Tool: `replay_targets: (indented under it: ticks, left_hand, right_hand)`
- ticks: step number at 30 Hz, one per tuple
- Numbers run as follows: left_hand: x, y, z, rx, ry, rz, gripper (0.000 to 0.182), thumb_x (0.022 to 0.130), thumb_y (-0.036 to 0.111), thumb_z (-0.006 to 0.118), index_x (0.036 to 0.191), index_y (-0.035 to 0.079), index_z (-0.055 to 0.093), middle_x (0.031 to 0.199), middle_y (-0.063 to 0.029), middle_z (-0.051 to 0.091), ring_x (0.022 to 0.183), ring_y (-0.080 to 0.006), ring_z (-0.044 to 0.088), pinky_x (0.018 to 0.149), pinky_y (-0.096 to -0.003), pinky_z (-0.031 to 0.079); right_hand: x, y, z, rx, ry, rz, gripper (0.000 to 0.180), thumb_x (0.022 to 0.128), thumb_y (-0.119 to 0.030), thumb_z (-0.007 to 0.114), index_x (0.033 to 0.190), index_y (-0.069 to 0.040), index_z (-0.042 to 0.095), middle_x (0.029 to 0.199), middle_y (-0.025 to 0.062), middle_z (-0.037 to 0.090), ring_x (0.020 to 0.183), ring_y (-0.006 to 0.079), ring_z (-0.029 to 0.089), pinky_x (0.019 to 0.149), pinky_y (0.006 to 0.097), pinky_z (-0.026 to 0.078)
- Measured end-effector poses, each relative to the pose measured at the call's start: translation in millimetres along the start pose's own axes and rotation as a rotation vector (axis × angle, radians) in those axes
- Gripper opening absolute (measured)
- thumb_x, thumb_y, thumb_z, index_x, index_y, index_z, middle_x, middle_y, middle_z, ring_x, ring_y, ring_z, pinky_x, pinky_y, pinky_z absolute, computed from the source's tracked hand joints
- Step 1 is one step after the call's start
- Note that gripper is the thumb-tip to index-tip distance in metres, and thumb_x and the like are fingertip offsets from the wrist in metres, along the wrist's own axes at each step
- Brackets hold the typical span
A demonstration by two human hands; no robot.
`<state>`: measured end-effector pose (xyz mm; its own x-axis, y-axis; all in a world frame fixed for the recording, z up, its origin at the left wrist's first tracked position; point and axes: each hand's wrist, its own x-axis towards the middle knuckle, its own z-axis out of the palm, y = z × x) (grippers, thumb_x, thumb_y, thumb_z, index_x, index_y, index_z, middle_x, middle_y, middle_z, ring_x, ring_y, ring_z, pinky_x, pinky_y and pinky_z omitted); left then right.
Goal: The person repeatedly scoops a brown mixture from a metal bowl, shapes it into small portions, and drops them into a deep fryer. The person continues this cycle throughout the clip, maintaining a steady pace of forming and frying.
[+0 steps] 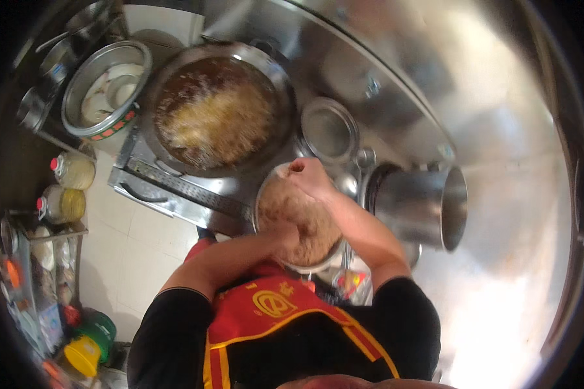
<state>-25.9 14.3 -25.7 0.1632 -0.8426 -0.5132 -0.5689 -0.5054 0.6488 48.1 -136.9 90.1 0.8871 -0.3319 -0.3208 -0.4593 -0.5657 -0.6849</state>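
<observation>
A large round bowl [316, 257] in front of me holds a light brown, crumbly or minced mixture [282, 206]. My left hand [286, 237] is blurred and lies at the mixture near the bowl's left side; its fingers are hard to make out. Over the far part of the bowl is my right hand [311, 177], its fingers curled, with a brownish patch inside the curl; whether it holds something is not clear. Beyond, to the left, a large wok [284, 92] contains bubbling oil with yellowish food [214, 121] frying in it.
A round metal container [328, 129] stands beyond the bowl, and a tall steel pot [409, 206] to the right. A metal basin [70, 119] is at the upper left. Plastic jugs [78, 171] and a loaded shelf [58, 236] line the left. A steel wall [511, 194] bounds the right.
</observation>
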Motion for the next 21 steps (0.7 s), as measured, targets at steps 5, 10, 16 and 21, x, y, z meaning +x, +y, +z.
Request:
replay_targets:
  ticks: [5,10,16,21]
  left_hand:
    - [25.1,-12.9,26.9,0.005,0.123,0.313,0.027,0.08,0.025,0.068,0.086,0.004,0.083,0.091,-0.0218,0.078,0.087,-0.0422,0.074,0.08,-0.0522,0.059]
    - [23.2,-17.5,2.3,-0.011,0.147,0.688,0.028,0.084,0.026,0.065,0.08,0.002,0.078,0.082,-0.0263,0.072,0.082,-0.0456,0.071,0.082,-0.0545,0.056]
    - [-1.7,-14.8,-21.1,-0.411,0.41,0.467,0.026,0.078,0.025,0.081,0.093,0.004,0.079,0.092,-0.0222,0.076,0.089,-0.0418,0.074,0.086,-0.0524,0.057]
    - [-5.9,-13.2,-35.3,-0.545,0.241,0.338,0.041,0.081,0.037,0.081,0.107,0.006,0.076,0.11,-0.0211,0.075,0.103,-0.0407,0.072,0.095,-0.0512,0.054]
  right_hand:
    - [171.8,-70.7,25.5,-0.357,0.342,-0.372,0.015,0.088,-0.023,0.079,0.093,-0.008,0.077,0.085,0.017,0.073,0.084,0.0364,0.073,0.074,0.0446,0.056]
    - [273.1,-115.4,74.4,-0.467,0.183,-0.36,0.021,0.096,-0.016,0.068,0.112,-0.013,0.081,0.107,0.0191,0.077,0.098,0.0396,0.074,0.085,0.0522,0.058]
    - [259.6,-150.7,77.2,-0.283,0.197,-0.494,0.033,0.103,-0.014,0.06,0.133,-0.007,0.072,0.119,0.0201,0.077,0.107,0.039,0.074,0.089,0.0486,0.059]
    - [184.6,-116.4,22.5,-0.043,0.216,-0.419,0.029,0.106,-0.016,0.063,0.129,0.002,0.067,0.114,0.0188,0.079,0.106,0.033,0.076,0.091,0.0436,0.059]
